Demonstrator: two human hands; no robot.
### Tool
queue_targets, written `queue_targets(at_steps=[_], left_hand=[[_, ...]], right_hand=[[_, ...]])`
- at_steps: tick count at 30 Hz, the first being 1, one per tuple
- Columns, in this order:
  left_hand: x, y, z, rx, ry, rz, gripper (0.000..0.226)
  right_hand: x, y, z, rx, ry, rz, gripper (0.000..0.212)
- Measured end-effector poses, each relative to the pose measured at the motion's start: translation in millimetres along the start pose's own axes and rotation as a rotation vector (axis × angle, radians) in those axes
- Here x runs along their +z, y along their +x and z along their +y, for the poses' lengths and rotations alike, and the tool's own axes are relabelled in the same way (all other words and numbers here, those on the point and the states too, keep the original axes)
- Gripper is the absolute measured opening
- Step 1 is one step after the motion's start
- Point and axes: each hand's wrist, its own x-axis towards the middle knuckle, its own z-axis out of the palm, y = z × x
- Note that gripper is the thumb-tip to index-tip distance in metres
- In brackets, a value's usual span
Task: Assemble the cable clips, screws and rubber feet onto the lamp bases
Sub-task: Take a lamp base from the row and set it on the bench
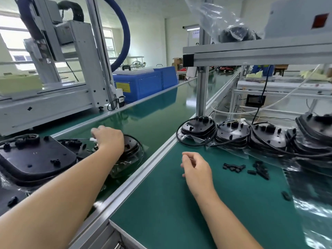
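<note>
**Left hand on the belt, right hand idle**

I see the green conveyor belt (158, 112) running beyond my left fingers, the counter (179, 203) under my right ones. Stacked lamp bases (231, 133) sit past my right fingers, in clear bags; more lamp bases (34, 159) lie beside my left fingers. My left hand (109, 139) rests on one base, fingers pinching a small white connector (93, 139). My right hand (195, 168) hovers, fingers loosely curled, holding nothing. Black cable clips (233, 167) lie scattered just right of those fingers.
</note>
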Motion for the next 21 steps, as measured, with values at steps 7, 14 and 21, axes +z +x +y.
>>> queue_targets(at_steps=[7, 14, 21], left_hand=[[-48, 2, 86, 0.229, -0.517, 0.053, 0.026], [-71, -19, 209, 0.372, -1.026, -0.13, 0.03], [-117, -23, 264, 0.271, -1.24, 0.077, 0.03]], right_hand=[[-75, 1, -13, -0.065, -0.007, 0.127, 0.018], [-187, -19, -3, -0.088, -0.108, 0.38, 0.023], [-239, -14, 5, -0.117, -0.084, 0.685, 0.025]])
